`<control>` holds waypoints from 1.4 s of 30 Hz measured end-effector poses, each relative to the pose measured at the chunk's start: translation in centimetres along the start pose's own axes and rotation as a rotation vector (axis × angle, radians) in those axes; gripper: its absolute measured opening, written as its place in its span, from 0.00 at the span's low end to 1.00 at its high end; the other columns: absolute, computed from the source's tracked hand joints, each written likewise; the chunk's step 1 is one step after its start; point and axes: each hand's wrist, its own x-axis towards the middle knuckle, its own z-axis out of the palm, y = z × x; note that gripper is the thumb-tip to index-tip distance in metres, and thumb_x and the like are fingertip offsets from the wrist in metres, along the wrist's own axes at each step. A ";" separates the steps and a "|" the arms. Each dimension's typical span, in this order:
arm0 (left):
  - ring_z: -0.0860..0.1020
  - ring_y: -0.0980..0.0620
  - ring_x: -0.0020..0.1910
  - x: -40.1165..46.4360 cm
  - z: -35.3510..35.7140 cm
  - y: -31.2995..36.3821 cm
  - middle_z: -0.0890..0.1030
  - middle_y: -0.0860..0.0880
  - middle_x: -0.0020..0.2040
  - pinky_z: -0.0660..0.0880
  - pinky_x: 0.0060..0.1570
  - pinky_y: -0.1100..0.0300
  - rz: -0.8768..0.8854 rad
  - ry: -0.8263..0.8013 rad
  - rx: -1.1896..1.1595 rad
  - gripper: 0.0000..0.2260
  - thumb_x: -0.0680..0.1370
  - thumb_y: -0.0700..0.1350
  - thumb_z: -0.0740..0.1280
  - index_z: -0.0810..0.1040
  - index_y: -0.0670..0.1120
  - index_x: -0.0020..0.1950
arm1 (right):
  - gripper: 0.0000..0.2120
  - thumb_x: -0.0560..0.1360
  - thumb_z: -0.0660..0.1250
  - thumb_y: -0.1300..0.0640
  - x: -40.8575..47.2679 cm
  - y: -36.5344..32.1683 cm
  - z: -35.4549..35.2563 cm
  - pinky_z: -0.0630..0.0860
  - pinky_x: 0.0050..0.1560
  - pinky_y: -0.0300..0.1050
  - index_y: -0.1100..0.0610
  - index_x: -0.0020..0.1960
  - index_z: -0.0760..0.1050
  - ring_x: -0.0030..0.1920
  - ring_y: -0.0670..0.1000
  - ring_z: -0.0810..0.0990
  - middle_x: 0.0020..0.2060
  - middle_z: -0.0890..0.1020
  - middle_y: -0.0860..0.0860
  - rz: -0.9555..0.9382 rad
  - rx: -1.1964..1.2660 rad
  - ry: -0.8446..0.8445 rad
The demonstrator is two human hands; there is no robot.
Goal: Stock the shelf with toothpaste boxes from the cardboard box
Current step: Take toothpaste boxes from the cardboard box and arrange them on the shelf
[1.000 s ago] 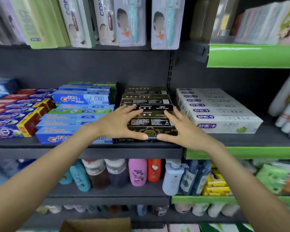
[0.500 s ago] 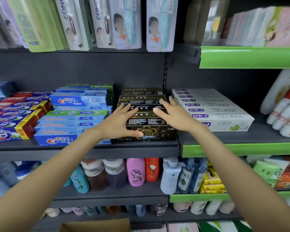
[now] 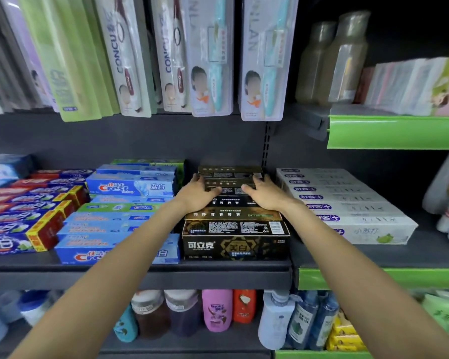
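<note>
Hands (image 3: 200,195) reached deeper, dark shelf (image 3: 140,274), green-edged neighbour (image 3: 373,278)

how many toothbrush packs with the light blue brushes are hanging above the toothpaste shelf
2. One light blue toothbrush blister pack hangs above the black and gold toothpaste boxes, the other right beside it, nearer the green-edged shelf. More may hang hidden behind them.
</note>
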 end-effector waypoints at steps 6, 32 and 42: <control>0.57 0.46 0.75 -0.1 0.0 0.2 0.56 0.44 0.77 0.61 0.69 0.52 0.025 0.026 0.024 0.28 0.80 0.59 0.54 0.57 0.48 0.76 | 0.33 0.79 0.49 0.38 0.1 0.1 -0.1 0.54 0.73 0.51 0.55 0.77 0.48 0.76 0.59 0.53 0.77 0.47 0.58 -0.018 -0.018 0.004; 0.44 0.49 0.77 -9.1 1.1 -2.1 0.45 0.44 0.78 0.55 0.73 0.51 0.245 -0.122 -0.124 0.54 0.62 0.72 0.68 0.49 0.49 0.78 | 0.44 0.69 0.56 0.28 -14.1 0.2 3.2 0.56 0.74 0.54 0.51 0.77 0.52 0.76 0.53 0.51 0.76 0.53 0.55 -0.119 0.111 0.190; 0.45 0.42 0.77 -9.6 1.0 -0.9 0.34 0.37 0.75 0.55 0.73 0.52 0.214 -0.155 0.015 0.49 0.72 0.64 0.65 0.39 0.40 0.77 | 0.44 0.73 0.63 0.37 -14.0 0.4 2.4 0.54 0.75 0.52 0.57 0.78 0.47 0.76 0.54 0.50 0.77 0.50 0.56 -0.083 0.023 0.125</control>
